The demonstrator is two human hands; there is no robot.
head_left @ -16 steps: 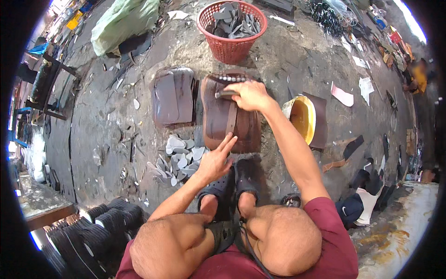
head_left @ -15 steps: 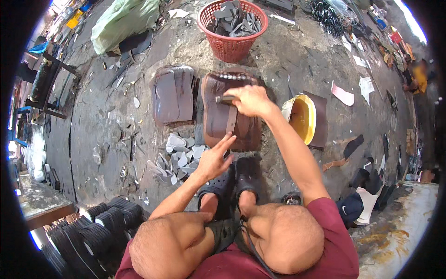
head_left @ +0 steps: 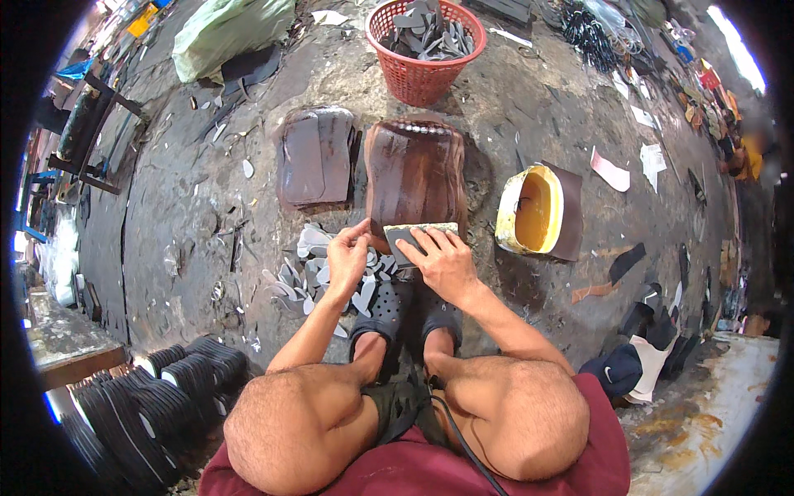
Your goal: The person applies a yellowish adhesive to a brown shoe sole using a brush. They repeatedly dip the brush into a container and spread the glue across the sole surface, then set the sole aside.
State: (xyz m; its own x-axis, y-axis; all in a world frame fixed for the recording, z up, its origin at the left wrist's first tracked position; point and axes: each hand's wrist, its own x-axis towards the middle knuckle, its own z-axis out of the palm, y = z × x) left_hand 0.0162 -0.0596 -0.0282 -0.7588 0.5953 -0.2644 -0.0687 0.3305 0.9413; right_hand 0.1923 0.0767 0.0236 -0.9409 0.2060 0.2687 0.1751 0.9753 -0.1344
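A stack of brown sheets, glossy and streaked, lies in front of my feet. At its near edge my right hand grips a flat grey pad with a pale, crusted long edge, fingers spread over its top. That pale edge meets the stack. Beside it, at the near left corner, my left hand is closed in a pinch; what is between its fingertips is too small to make out. To the right stands a yellow-white tub of amber liquid.
Another stack of dark sheets lies to the left. Grey cut pieces are heaped by my left foot. Beyond is a red basket of similar pieces. Black sole-shaped pieces stand at lower left. Scraps litter the floor.
My right hand has come back from the stack's middle to its near edge, with the pad now clearly visible. My left hand has moved slightly left and closed. The strip across the stack is gone from there.
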